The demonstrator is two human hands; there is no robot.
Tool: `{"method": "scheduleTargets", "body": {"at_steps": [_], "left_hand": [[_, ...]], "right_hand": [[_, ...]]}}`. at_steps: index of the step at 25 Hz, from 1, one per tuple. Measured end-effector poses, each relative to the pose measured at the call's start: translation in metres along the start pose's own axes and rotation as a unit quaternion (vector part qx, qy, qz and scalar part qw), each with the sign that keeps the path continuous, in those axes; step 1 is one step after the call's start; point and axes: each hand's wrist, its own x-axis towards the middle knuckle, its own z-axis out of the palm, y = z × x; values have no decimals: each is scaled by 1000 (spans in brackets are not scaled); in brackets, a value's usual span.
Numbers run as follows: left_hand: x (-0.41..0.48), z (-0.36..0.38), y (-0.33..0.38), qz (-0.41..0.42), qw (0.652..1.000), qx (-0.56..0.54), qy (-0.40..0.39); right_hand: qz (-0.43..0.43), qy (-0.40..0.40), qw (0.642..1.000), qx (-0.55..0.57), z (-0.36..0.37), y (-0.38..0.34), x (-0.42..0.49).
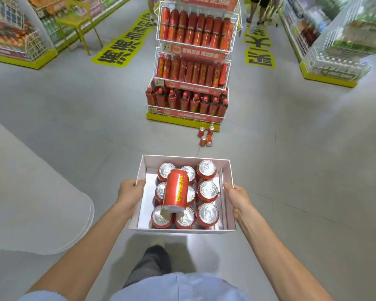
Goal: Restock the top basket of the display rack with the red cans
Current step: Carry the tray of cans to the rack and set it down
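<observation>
I carry a white cardboard box point(228, 168) in front of me, held level above the floor. My left hand point(129, 192) grips its left wall and my right hand point(237, 197) grips its right wall. Several red cans point(207, 191) stand upright inside, silver tops up. One more red can point(175, 190) lies on its side across them. Ahead stands the display rack point(193, 61) with wire baskets of red cans. Its top basket point(197, 29) holds a row of tall red cans.
Several loose red cans point(205, 135) stand on the floor at the rack's front right corner. A pale rounded counter point(30, 192) lies to my left. Shelving lines both sides, with a yellow chair point(78, 22) far left. People's legs point(256, 9) show behind the rack.
</observation>
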Motion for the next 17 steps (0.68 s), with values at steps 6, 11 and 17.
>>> {"method": "scheduleTargets", "body": {"at_steps": [6,11,17], "left_hand": [[171,2,101,-14,999,31,-2],[304,23,163,-9,1000,28,2],[435,57,261,-19,999,32,30]], "right_hand": [[2,-1,1000,16,94,-101,101],[11,-20,1000,16,166,-186,221],[20,-43,999,3,247,-278,372]]}}
